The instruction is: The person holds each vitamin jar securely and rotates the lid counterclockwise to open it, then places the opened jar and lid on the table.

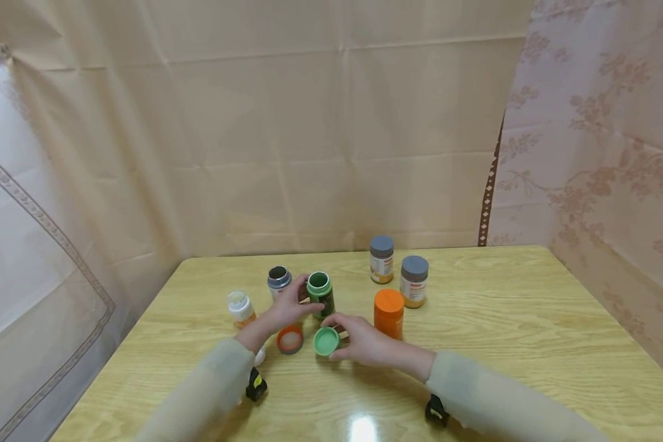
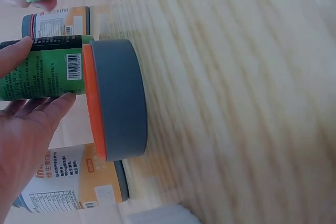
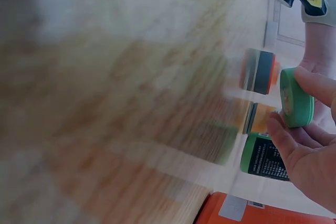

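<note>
My left hand (image 1: 280, 312) grips an uncapped green jar (image 1: 321, 298) with a dark label, standing upright on the table with its mouth up. In my right hand (image 1: 364, 341) a light green lid (image 1: 326, 341) is pinched by its rim, just in front of the jar and apart from it. The right wrist view shows the lid (image 3: 295, 97) between thumb and fingers, above the tabletop. Near my left wrist lies a grey lid with an orange rim (image 1: 290, 339). Behind my left hand stands an open jar with a grey-blue neck (image 1: 279, 279), partly hidden.
An open white-necked jar (image 1: 240, 307) stands at the left, with a white lid (image 1: 260, 356) half hidden by my left wrist. An orange jar (image 1: 389, 312) stands right of my right hand. Two grey-capped jars (image 1: 382, 261) (image 1: 414, 282) stand farther back on the wooden table (image 1: 503, 319).
</note>
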A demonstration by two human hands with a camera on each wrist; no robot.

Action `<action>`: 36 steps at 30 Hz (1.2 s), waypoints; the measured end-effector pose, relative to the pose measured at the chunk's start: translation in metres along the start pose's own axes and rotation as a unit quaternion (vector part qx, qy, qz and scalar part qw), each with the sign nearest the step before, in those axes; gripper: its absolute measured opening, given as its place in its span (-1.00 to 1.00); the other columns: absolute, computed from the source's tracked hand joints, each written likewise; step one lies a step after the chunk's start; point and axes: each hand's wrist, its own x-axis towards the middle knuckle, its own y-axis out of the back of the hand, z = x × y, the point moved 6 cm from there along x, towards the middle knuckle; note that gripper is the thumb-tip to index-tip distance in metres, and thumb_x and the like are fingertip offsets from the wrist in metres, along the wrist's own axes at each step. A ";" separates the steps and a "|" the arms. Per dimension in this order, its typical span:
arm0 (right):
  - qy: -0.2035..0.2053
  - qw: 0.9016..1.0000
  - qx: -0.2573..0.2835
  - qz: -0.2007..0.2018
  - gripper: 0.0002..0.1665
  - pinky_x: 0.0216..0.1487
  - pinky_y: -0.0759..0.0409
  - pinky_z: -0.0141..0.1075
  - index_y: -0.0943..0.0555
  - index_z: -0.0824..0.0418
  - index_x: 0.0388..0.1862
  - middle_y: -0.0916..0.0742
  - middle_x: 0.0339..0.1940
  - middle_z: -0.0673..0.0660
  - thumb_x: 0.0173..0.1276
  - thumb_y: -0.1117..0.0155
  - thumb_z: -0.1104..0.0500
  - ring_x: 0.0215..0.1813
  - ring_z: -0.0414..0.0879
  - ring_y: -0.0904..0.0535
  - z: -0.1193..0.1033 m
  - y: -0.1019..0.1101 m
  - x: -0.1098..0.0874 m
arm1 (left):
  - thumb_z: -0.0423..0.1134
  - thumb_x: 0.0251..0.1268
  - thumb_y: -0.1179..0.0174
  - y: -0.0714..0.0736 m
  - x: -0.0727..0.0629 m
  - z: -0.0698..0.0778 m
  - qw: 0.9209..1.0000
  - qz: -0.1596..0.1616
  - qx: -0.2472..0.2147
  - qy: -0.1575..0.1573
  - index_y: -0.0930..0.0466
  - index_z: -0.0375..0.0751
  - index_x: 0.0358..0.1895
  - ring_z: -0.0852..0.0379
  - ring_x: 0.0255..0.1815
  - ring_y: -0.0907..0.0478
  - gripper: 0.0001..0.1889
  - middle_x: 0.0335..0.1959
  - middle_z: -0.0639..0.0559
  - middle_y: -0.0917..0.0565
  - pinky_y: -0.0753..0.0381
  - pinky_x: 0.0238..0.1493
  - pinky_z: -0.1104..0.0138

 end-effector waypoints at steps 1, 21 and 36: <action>0.000 1.000 -0.004 -0.001 -0.41 0.06 -0.56 -0.20 -0.50 0.26 0.10 -0.63 0.05 0.12 0.09 -0.51 0.35 0.13 0.07 -0.54 0.000 -0.001 0.001 | -0.56 0.18 -0.27 0.000 0.000 -0.001 1.000 0.000 0.004 0.000 -0.24 -0.54 0.22 -0.34 0.25 -0.38 -0.44 0.16 -0.41 -0.45 -0.44 0.18 0.02; -0.006 0.995 -0.084 -0.051 -0.42 0.11 -0.47 -0.21 -0.53 0.26 0.06 -0.66 -0.06 0.07 0.05 -0.55 0.31 0.00 -0.08 -0.55 0.005 -0.007 0.006 | -0.45 0.19 -0.32 0.000 0.002 -0.003 0.996 0.018 0.076 0.036 -0.26 -0.48 0.26 -0.30 0.27 -0.38 -0.40 0.17 -0.33 -0.46 -0.35 0.26 -0.01; -0.025 0.989 -0.133 -0.065 -0.36 0.16 -0.45 -0.22 -0.54 0.24 0.10 -0.66 -0.05 0.02 0.02 -0.59 0.23 0.01 -0.15 -0.53 0.008 -0.008 0.009 | -0.43 0.21 -0.32 0.001 0.004 -0.004 0.996 0.023 0.083 0.040 -0.28 -0.50 0.26 -0.29 0.24 -0.41 -0.41 0.16 -0.31 -0.47 -0.38 0.24 0.01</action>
